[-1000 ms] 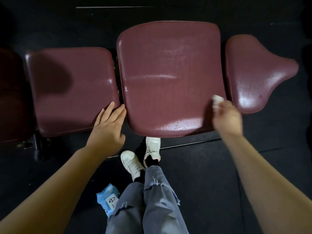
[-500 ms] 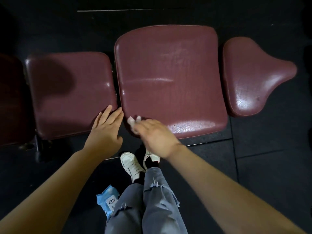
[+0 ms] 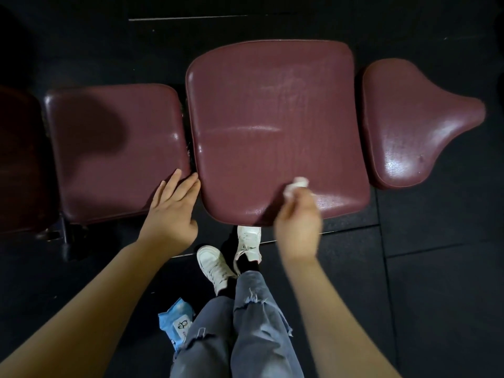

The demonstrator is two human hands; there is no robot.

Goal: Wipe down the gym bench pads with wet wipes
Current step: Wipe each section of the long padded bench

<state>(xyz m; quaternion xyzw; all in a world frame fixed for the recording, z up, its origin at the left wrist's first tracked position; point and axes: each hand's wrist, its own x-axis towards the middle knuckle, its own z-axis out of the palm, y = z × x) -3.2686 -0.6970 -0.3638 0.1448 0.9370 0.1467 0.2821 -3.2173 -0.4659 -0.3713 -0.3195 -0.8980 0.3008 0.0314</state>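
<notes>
Maroon vinyl covers three gym bench pads set in a row across the upper half of the frame over a black rubber floor (image 3: pixel 436 282). The large middle pad (image 3: pixel 272 118) sits at centre, a smaller square pad (image 3: pixel 114 148) lies just beside it on the left, and a saddle-shaped pad (image 3: pixel 409 118) lies just beside it on the right. At the far left edge a darker pad (image 3: pixel 16 159) is barely readable in shadow.

The right hand (image 3: pixel 298 222) is at the lower right part of the middle pad, its fingers closed around a crumpled white wet wipe (image 3: pixel 296 185) that presses on the pad surface near its front edge. The hand is a little blurred. The left hand (image 3: pixel 171 211) rests flat at the lower right corner of the left pad, fingers (image 3: pixel 188 184) straight and held together, their tips reaching the gap between the two pads.

Below the pads, two white sneakers (image 3: pixel 218 266) stand crossed on the floor, with frayed grey jeans (image 3: pixel 245 331) above them. A light blue wet wipe pack (image 3: pixel 176 323) lies on the floor at lower centre, touching the left leg.
</notes>
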